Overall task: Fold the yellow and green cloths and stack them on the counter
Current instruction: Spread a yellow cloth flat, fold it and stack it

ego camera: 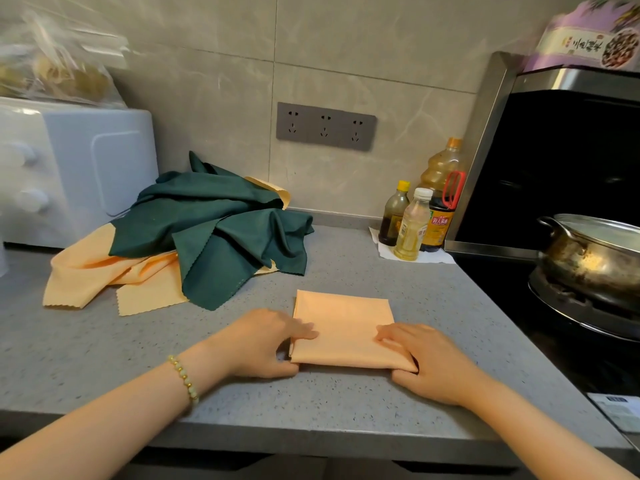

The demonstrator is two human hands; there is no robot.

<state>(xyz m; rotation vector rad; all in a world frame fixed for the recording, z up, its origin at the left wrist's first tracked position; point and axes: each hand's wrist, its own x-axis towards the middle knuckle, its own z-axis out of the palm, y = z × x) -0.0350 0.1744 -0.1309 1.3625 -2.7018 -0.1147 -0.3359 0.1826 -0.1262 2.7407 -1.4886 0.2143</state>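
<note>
**A:** Where do the hands sit?

**B:** Close to the front edge of the surface (104, 358). The left hand (266, 344) and right hand (426, 362) each pinch a near corner of the folded yellow cloth (346, 320). The fingers (304, 332) lie curled on top and the thumbs sit at the near fold. Whether the thumbs reach underneath, I can't quite tell.

**A:** So how should this fold be finished?

**B:** I'd line up the layers at both near corners, then press outward along the crease so it lies flat. It looks like the base of the stack, so keep it square to the front edge.

**A:** And farther back?

**B:** Toward the back left corner, the green cloth (214, 223) is draped over the loose yellow cloths (90, 275). Both are unfolded, so most of the task remains. Leave the folded one apart from that heap, and well away from the pot (595, 261) at the right edge.
</note>
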